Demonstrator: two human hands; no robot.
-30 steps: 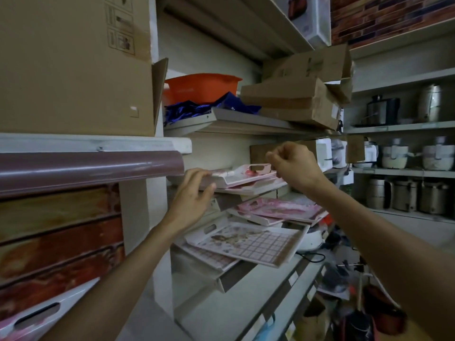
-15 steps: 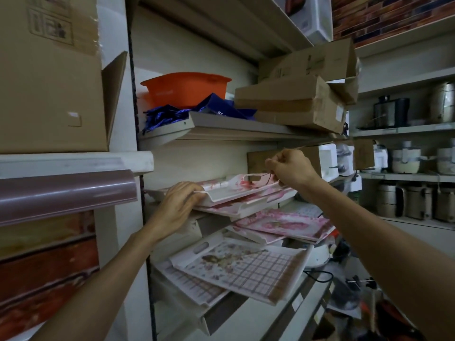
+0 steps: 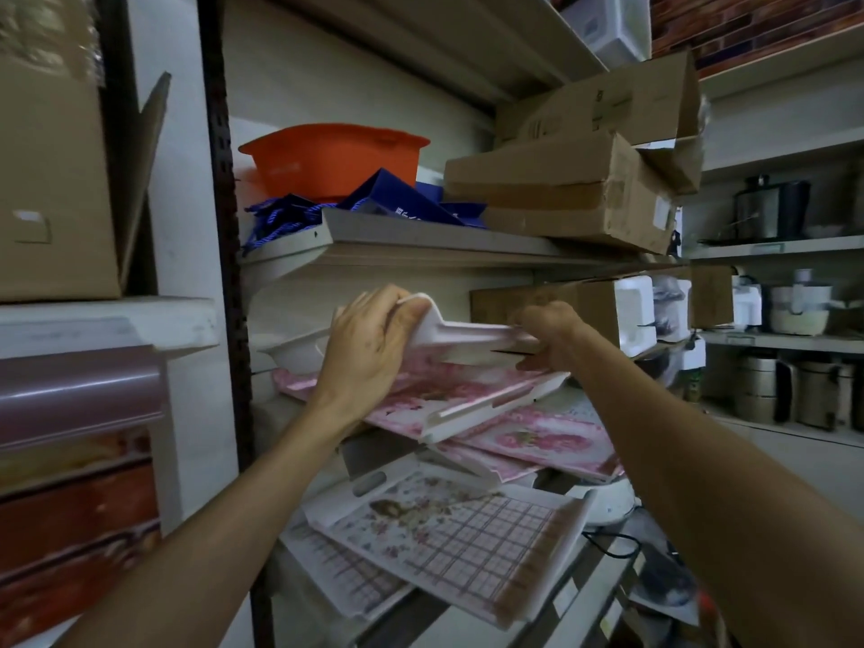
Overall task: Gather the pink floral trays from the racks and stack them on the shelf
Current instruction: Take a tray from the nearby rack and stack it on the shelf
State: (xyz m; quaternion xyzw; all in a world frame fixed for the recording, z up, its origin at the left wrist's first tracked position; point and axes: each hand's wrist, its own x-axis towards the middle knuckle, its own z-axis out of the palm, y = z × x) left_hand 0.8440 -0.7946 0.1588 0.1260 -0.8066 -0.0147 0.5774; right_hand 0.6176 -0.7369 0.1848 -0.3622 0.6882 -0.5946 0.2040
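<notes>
Above you, an orange basin sits on the upper shelf with blue bags heaped in front and cardboard boxes stacked beside it. To your right, metal pots line the far shelves.

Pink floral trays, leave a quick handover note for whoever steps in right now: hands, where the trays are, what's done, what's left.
Left hand grips the top tray at its left end; right hand grips its right end. The tray is tilted up, above a second pink tray on the rack.
More pink trays lie lower down; a checked tray lies below them.
Done: top tray in hand. Left: carry it off, gather the rest, stack them.
</notes>
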